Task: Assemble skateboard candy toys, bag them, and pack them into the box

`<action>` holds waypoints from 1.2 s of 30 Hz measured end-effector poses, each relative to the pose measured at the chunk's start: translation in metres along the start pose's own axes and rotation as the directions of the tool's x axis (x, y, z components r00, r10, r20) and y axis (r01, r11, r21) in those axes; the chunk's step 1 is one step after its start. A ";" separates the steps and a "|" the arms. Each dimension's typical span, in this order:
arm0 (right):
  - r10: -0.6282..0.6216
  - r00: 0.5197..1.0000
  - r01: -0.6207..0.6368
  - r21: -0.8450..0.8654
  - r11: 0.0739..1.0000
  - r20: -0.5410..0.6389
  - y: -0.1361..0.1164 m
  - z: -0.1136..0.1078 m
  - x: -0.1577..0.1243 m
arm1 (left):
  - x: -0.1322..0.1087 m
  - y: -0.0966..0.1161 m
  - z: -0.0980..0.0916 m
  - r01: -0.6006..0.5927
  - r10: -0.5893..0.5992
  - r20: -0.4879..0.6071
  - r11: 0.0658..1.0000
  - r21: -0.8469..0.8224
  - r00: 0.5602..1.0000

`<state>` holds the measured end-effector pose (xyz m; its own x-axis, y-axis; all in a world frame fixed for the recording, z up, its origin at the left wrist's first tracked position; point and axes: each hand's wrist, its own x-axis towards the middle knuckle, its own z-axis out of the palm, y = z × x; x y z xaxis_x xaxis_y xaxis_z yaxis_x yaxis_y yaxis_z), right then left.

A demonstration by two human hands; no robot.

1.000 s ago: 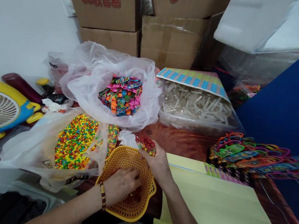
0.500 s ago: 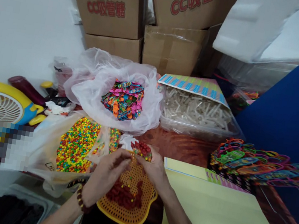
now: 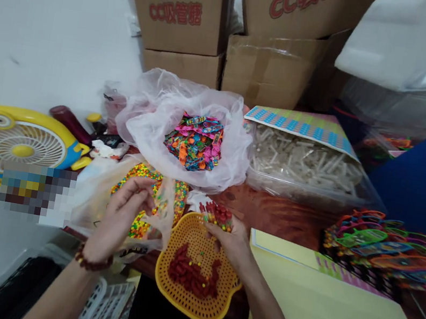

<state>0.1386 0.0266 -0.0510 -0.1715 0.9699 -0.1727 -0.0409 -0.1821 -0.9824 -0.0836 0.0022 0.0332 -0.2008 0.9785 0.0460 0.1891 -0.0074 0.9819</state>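
My left hand [image 3: 126,213] is above a plastic bag [image 3: 85,201] of small round multicoloured candies [image 3: 140,226], fingers loosely bent and apart, with nothing visible in them. In my right hand [image 3: 234,242] is a bundle of thin clear tubes [image 3: 218,215] with red caps and some coloured candies inside. It is held over the far right edge of a yellow perforated basket [image 3: 202,226]. Many red caps [image 3: 191,278] and a few loose candies lie in the basket.
Behind are a white bag [image 3: 144,129] of colourful plastic pieces, a clear bin [image 3: 298,187] of short tubes, and cardboard boxes [image 3: 180,12]. A yellow fan [image 3: 22,149] stands left. Yellow sheets [image 3: 319,308] and a rack of colourful looped pieces [image 3: 387,243] are at right.
My left hand has moved left, from beside the tubes to over the candy bag. My right hand still holds the tube bundle over the basket. The camera view has shifted left.
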 end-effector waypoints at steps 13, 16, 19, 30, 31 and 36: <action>-0.043 0.995 0.040 -0.040 0.998 -0.089 -0.005 -0.011 -0.003 | -0.033 -0.059 0.093 -0.581 -0.233 0.676 0.367 0.727 0.699; -0.057 0.995 0.054 -0.041 0.998 -0.083 -0.003 -0.012 -0.006 | -0.033 -0.072 0.102 -0.591 -0.266 0.672 0.328 0.737 0.691; -0.076 0.994 0.071 -0.058 0.996 -0.084 -0.002 -0.013 -0.007 | -0.034 -0.081 0.106 -0.574 -0.280 0.644 0.297 0.763 0.712; -0.162 0.987 0.160 -0.053 0.986 -0.023 -0.006 -0.009 -0.005 | -0.020 -0.014 0.088 -0.296 0.143 0.378 0.874 0.385 0.915; -0.156 0.988 0.155 -0.064 0.986 -0.003 -0.008 -0.007 -0.006 | -0.020 -0.004 0.089 -0.294 0.178 0.352 0.904 0.312 0.919; -0.218 0.976 0.220 -0.109 0.969 0.024 -0.014 -0.002 -0.009 | -0.018 0.007 0.103 -0.404 0.283 0.392 0.874 0.271 0.875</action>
<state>0.1428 0.0209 -0.0357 -0.1824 0.9821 0.0476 0.0303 0.0540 -0.9981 0.0200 0.0060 0.0208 0.2548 0.9352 0.2459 0.5064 -0.3456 0.7900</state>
